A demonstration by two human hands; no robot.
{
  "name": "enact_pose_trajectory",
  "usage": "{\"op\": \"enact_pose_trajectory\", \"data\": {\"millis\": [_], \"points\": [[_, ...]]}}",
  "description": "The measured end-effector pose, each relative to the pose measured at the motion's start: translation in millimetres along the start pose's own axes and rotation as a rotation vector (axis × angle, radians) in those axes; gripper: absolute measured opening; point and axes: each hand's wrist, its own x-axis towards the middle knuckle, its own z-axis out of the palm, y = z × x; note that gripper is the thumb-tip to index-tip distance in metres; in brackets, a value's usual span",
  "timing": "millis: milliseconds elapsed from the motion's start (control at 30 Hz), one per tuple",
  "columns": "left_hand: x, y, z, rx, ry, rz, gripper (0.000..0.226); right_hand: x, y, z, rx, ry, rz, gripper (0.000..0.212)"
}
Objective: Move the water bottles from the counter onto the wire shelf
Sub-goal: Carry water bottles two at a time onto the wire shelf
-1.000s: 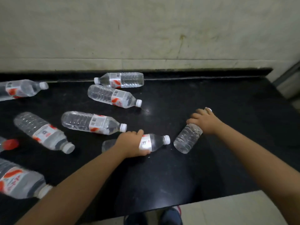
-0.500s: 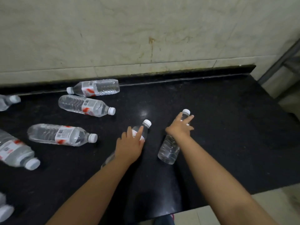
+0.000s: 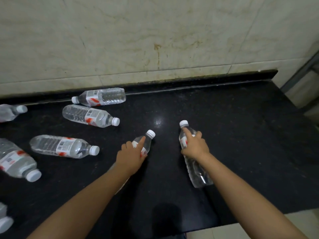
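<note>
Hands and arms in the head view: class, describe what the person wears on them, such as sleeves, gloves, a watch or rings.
Both forearms are bare as far as the picture shows them; no sleeve comes into view. The left hand and the right hand wear no gloves. No watch, bracelet or ring shows on either wrist or on the fingers that can be seen.

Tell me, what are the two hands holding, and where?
Each grips a water bottle around its labelled middle: left hand one bottle, right hand another.
</note>
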Motion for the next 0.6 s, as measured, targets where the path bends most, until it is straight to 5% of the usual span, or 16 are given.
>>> {"op": "enact_pose_trajectory", "data": {"millis": [133, 333, 600], "points": [[8, 19, -11, -0.03, 0.057, 0.02, 0.057, -6, 2, 1, -0.093, 0.021, -0.039, 0.083], [32, 73, -49, -0.181, 0.145, 0.162, 0.057, -8, 31, -21, 0.129, 0.06, 0.066, 0.08], [40, 214, -118, -0.287, 0.356, 0.339, 0.059, -30, 133, -151, 0.211, 0.499, 0.061, 0.079]]}}
